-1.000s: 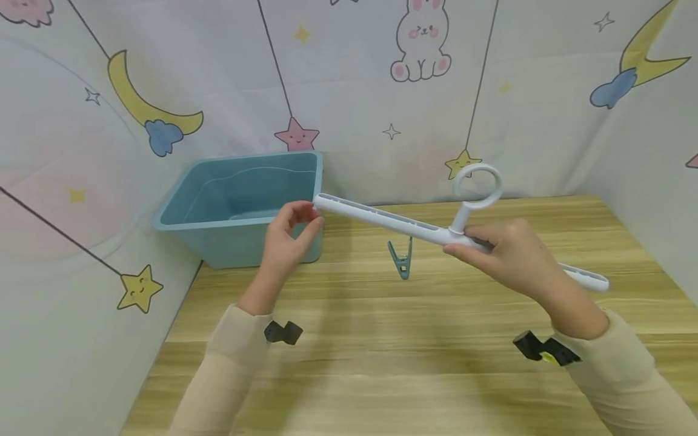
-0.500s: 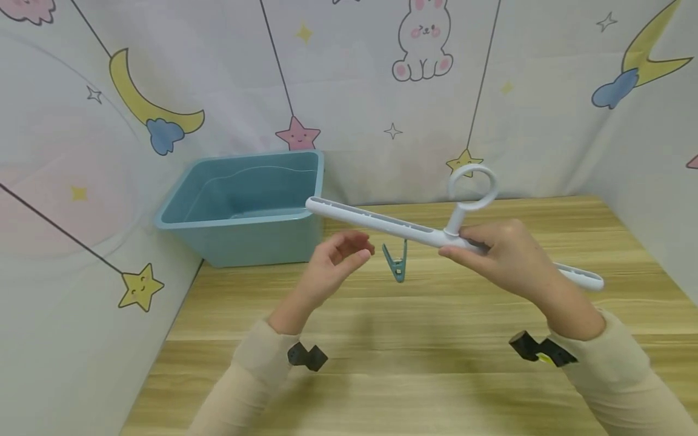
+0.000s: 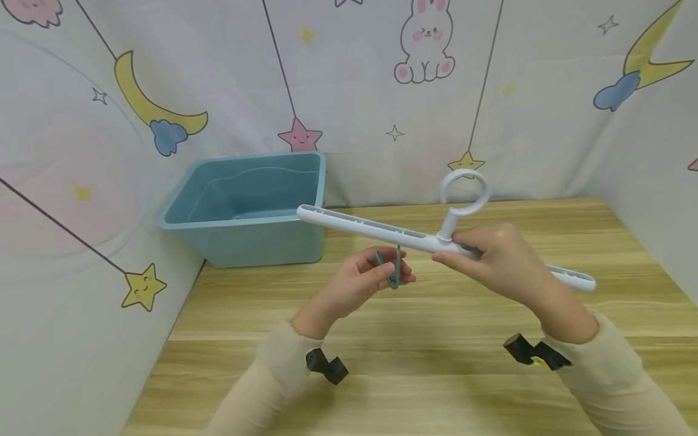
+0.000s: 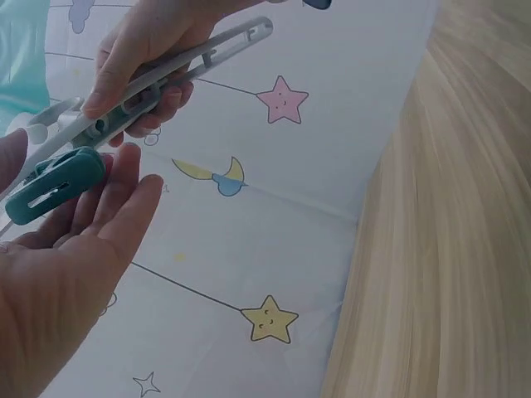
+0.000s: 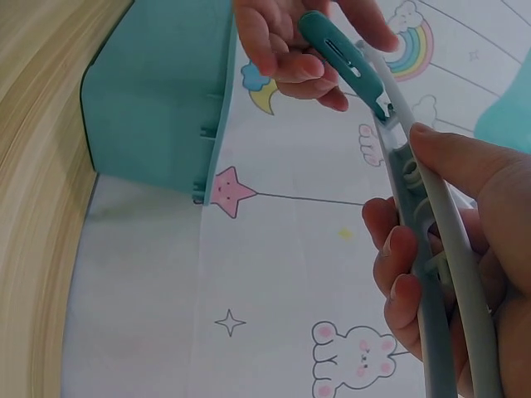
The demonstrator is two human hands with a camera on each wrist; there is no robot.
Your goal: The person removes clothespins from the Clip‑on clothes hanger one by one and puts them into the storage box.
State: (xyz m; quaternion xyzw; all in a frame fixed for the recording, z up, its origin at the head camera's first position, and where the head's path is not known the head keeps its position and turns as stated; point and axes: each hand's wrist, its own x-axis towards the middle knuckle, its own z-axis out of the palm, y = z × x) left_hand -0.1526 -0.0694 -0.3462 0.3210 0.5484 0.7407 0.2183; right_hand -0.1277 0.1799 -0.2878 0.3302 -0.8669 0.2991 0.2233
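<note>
My right hand grips a white clothes hanger just beside the base of its ring-shaped hook. The bar is held up above the table, slanting down to the right. From the bar's underside hangs a green clip, with its two arms spread in a V. My left hand is at the clip, thumb on the near side and fingers behind. In the left wrist view, the clip lies in front of nearly straight fingers. The right wrist view shows space between thumb and fingers around the clip.
A blue-green plastic bin stands at the back left of the wooden table. White cloth with cartoon prints encloses the back and sides. A small black camera sits on each wrist.
My left hand has moved right and down from the hanger's left end to the hanging clip. The hanger has shifted slightly left, still in my right hand.
</note>
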